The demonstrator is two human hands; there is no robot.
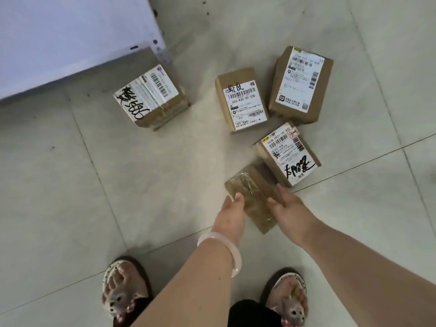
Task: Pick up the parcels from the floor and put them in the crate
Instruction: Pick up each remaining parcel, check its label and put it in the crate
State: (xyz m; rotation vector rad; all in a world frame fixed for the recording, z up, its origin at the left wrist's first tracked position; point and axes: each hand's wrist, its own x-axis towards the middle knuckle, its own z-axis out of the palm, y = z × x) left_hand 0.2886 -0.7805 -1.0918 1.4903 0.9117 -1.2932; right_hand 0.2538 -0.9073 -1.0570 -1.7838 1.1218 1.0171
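At the far left a white table [70, 38] juts over the tiled floor [70, 185], and just beside its corner sits a scrawled parcel [151, 100]. Further right lies the 516 K20 parcel [243, 100]. Below it the left hand [232, 208], a pale bangle [221, 253] on its wrist, and the right hand [287, 205] flank a plain taped parcel [252, 197] on the floor, fingers straight and apart, gripping nothing; whether they touch it I cannot tell. Just beyond lies the 502B parcel [287, 154], and above that the tall parcel [302, 83].
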